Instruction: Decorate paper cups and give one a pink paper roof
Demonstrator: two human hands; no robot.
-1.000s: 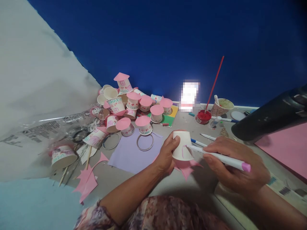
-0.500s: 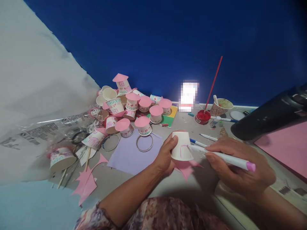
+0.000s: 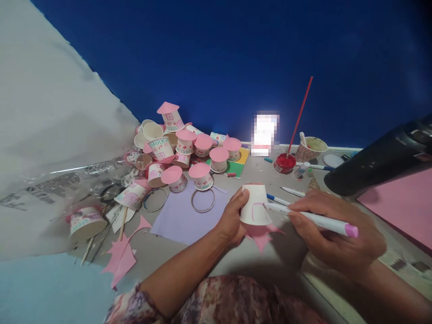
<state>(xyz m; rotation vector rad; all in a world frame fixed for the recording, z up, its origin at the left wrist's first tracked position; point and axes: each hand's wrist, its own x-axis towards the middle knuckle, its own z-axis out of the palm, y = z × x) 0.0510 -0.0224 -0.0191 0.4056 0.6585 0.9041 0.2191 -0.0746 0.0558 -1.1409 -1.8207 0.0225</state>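
Observation:
My left hand (image 3: 233, 219) is closed around a white paper cup (image 3: 250, 204), held upside down with its wide rim toward me. Pink-purple lines, shaped like part of a frame, run across the cup's side. In my right hand (image 3: 340, 229) is a white felt-tip marker (image 3: 324, 221) with a pink end, its tip touching the cup at the right end of the lines. Pink paper scraps (image 3: 261, 238) lie beneath the cup. Just behind the marker, a blue-and-white marker (image 3: 277, 199) rests on the table.
At the left back, several decorated cups with pink paper tops (image 3: 199, 171) are piled up. A purple sheet (image 3: 182, 220) carries a tape ring (image 3: 203, 200). A red paint pot (image 3: 284, 163) holds a thin red stick. A dark cylinder (image 3: 374, 155) juts in at right beside pink paper (image 3: 401, 207).
Both hands keep nearly the same place, and the marker tip stays at the cup's right side. The whole view has shifted very slightly.

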